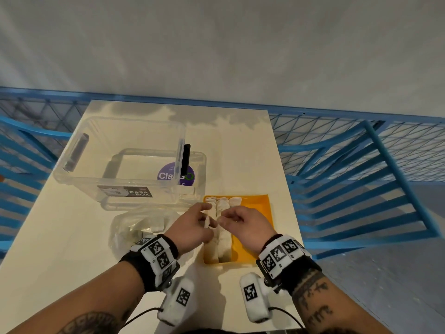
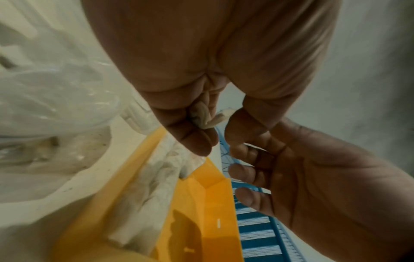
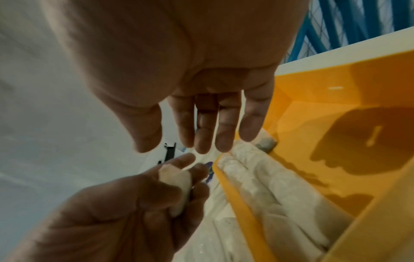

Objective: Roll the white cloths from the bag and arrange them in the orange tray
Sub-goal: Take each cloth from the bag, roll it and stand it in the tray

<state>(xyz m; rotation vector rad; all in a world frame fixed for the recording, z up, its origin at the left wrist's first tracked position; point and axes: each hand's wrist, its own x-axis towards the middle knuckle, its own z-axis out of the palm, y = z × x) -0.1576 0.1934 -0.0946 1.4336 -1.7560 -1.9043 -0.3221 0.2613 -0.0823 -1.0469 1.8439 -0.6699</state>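
My left hand (image 1: 209, 219) hovers over the left part of the orange tray (image 1: 258, 213) and pinches a small rolled white cloth (image 2: 206, 117) between thumb and fingers. The same cloth (image 3: 177, 184) shows in the right wrist view. My right hand (image 1: 222, 220) is right beside it, fingers relaxed and holding nothing (image 3: 179, 147); its index tip is close to the cloth's end. Rolled white cloths (image 1: 222, 237) lie side by side along the tray's left half. The clear plastic bag (image 1: 142, 227) lies left of the tray, behind my left wrist.
A clear plastic storage box (image 1: 115, 160) stands at the back left on its lid, with a purple sticker (image 1: 175, 175) behind it. The cream table (image 1: 60, 237) ends just right of the tray. Blue metal racks (image 1: 361, 177) flank both sides. The tray's right half shows bare orange.
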